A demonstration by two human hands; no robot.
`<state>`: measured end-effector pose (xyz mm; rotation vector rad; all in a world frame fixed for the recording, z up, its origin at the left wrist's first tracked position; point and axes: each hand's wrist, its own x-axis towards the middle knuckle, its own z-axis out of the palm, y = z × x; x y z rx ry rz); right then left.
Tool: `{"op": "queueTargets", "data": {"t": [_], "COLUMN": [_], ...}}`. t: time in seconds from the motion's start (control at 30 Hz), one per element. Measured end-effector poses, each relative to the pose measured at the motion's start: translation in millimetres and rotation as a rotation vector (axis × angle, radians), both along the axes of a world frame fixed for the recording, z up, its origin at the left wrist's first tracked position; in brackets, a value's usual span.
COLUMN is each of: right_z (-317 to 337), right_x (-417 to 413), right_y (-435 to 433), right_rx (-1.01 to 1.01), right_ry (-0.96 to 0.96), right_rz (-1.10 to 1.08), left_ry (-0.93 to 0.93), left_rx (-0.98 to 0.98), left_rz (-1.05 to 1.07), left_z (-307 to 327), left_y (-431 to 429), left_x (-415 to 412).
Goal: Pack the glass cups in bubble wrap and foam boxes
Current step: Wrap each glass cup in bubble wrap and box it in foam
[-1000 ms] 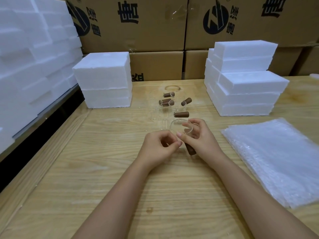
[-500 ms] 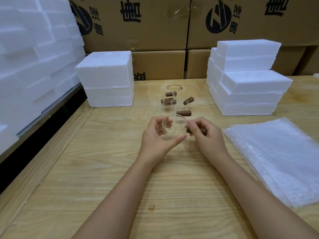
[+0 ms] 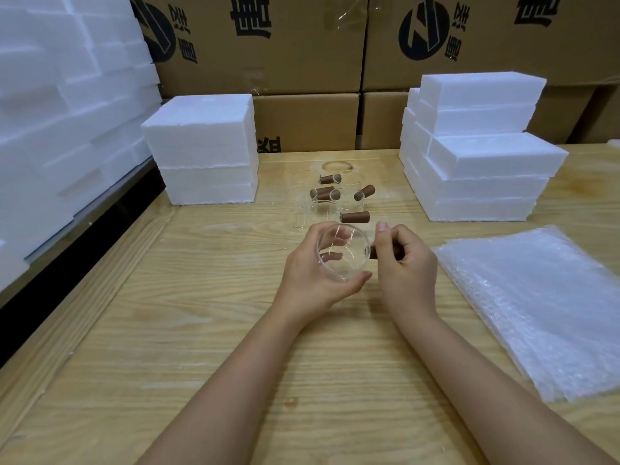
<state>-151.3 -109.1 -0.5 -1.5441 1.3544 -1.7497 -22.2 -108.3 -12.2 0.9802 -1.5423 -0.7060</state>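
While the left hand [image 3: 310, 285] cradles the glass cup [image 3: 342, 260] in curled fingers [image 3: 317, 233], the right hand [image 3: 407, 266] grips its brown handle [image 3: 373, 252] — long axis sideways between them — and the bubble wrap [image 3: 536, 297] lies right of those fingers, nearer that hand.

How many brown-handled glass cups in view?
5. One held cup: left hand round the glass, right hand on its handle. Four on the table behind: back cup, left cup, right cup, nearest cup. Clear glass; more may be hidden.
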Motion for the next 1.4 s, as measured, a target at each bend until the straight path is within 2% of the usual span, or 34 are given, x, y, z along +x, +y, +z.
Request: {"op": "queueTargets", "data": {"t": [0.13,0.3,0.4,0.57,0.73,0.93,1.1,1.23,1.4], "right_z": [5.8,9.9,12.4,16.9,13.6,12.5,11.7,9.5,4.6], "right_x": [14.2,17.1,20.1,19.1,12.8,1.4,-6.7,-9.9,-0.2], "right_y": [5.3,4.3,3.2,2.8,5.4,1.7,-0.5,-0.1,3.6], "right_rx": [0.059,0.254,0.353,0.460,0.405,0.278,0.222,0.222,0.160], "right_ry": [-0.098,-0.057,0.018,0.258,0.393,0.253,0.202,0.110,-0.037], "right_rz": [-0.060,0.002,0.059,0.151,0.257,0.445,0.528,0.519,0.366], "left_ry": [-0.056,-0.171,-0.161,-0.169,-0.023,0.129,0.157,0.158,0.122], "left_rx": [0.020,0.025,0.030,0.014,0.060,0.119,0.154,0.169,0.146], "left_rz": [0.005,0.069,0.059,0.094,0.017,-0.067,-0.103,-0.121,-0.116], "left_z": [-0.1,-1.8,-2.8,-1.8,2.7,3.4,5.7,6.2,6.4], "left_y": [2.1,-1.6,-2.7,-5.0,-2.1,-3.6,-2.4,-1.7,-1.4], "left_x": [-0.4,3.1,2.8,6.8,9.5,11.9,12.3,12.3,9.8]}}
